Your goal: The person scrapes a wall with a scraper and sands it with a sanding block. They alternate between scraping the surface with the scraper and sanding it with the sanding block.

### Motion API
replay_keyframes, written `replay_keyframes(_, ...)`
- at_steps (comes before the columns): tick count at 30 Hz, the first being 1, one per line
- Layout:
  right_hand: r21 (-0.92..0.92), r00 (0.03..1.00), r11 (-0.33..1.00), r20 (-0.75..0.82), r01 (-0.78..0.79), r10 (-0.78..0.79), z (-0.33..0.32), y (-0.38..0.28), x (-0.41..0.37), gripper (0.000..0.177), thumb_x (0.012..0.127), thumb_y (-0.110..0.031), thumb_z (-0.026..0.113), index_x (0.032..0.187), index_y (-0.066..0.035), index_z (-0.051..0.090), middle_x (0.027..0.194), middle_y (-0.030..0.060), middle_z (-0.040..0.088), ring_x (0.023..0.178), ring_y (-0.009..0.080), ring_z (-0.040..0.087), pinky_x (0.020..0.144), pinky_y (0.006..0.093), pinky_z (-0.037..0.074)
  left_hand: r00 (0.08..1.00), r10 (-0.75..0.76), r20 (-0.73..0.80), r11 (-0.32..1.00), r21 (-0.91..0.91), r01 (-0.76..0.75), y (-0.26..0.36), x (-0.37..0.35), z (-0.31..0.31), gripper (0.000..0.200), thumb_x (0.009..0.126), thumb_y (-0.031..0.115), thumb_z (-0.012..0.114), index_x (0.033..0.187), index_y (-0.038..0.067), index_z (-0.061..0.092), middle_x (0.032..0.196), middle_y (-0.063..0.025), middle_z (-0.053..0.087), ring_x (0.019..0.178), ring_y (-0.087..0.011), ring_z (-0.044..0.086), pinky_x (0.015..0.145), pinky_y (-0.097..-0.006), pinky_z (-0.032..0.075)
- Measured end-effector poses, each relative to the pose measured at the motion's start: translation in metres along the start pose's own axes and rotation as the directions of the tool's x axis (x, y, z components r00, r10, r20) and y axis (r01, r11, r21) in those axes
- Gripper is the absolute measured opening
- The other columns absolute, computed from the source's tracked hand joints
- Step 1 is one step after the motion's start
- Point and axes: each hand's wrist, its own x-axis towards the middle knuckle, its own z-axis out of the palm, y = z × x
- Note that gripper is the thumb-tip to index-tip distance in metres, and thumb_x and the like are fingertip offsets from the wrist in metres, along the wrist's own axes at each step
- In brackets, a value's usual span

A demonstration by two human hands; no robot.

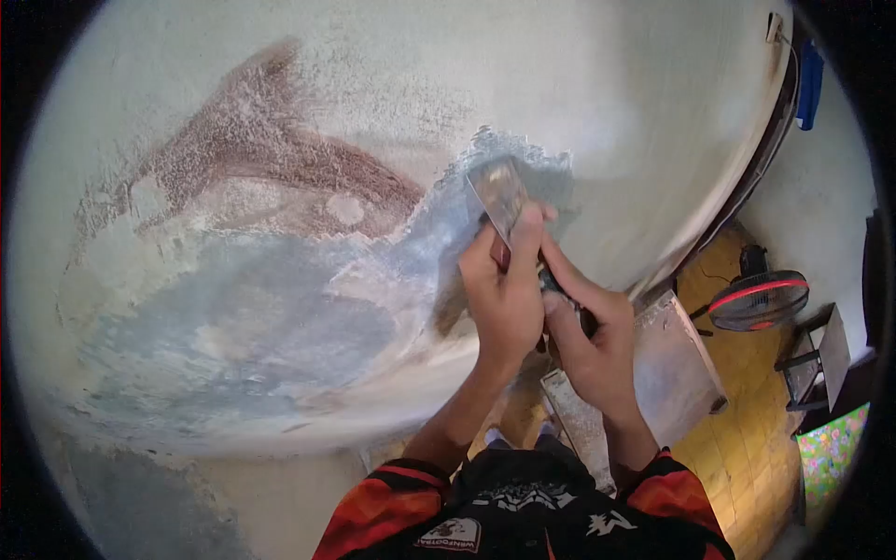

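My left hand is closed round the handle area of a flat metal scraper, just below its blade. My right hand grips the dark handle of a tool beside it; whether this is the same scraper or a second one I cannot tell. Both hands touch each other in front of the wall. The blade lies close to a grey-blue patch with a ragged upper edge. To the left, a worn brown dolphin-like shape shows above a broad blue-grey area.
A black fan with a red ring stands on the yellowish floor at the right. Near it are a dark shelf-like frame and a flowered cloth. A pale board-like surface lies below right of my hands.
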Motion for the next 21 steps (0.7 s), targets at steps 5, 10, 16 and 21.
replay_keyframes(5,0.064,0.999,0.997,0.003,-0.037,0.037,0.000,-0.002,-0.014,0.049,0.088,-0.002,0.054,0.136,0.002,0.049,0.096,0.0140,0.069,0.070,0.0061,0.053,0.064,0.0226,0.046,0.993,-0.117,-0.012,0.988,-0.101,0.115,0.003,-0.010,0.001,0.023,0.097,0.019,0.057,0.089,-0.001,0.065,0.069,0.0065,0.050,0.064,-0.0026,0.041,0.056,-0.0217,0.032)
replay_keyframes(10,0.048,0.998,0.998,0.028,-0.051,0.050,0.002,-0.018,0.006,0.047,0.088,-0.001,0.053,0.134,0.003,0.050,0.083,0.0103,0.066,0.071,0.0059,0.054,0.067,0.0219,0.046,0.999,-0.044,-0.004,0.994,-0.096,0.043,0.016,0.007,-0.003,0.024,0.097,0.019,0.057,0.089,-0.001,0.065,0.069,0.0056,0.051,0.065,-0.0027,0.042,0.056,-0.0217,0.033)
replay_keyframes(16,0.061,0.993,0.991,0.026,-0.116,0.115,0.004,0.006,-0.017,0.048,0.088,-0.001,0.054,0.136,0.000,0.050,0.076,0.0036,0.060,0.063,0.0039,0.045,0.056,0.0215,0.041,0.992,-0.125,-0.031,0.992,-0.027,0.124,-0.006,-0.016,-0.006,0.022,0.096,0.018,0.057,0.089,-0.001,0.065,0.066,0.0064,0.049,0.060,-0.0020,0.038,0.053,-0.0211,0.029)
replay_keyframes(21,0.108,0.977,0.971,0.036,-0.214,0.211,-0.004,-0.010,-0.008,0.047,0.089,-0.002,0.053,0.136,0.002,0.049,0.095,0.0125,0.067,0.087,0.0094,0.058,0.078,0.0248,0.048,1.000,-0.004,0.014,0.997,-0.073,0.005,-0.004,-0.005,0.004,0.023,0.097,0.019,0.057,0.089,-0.001,0.065,0.064,0.0073,0.047,0.059,-0.0015,0.036,0.051,-0.0211,0.027)
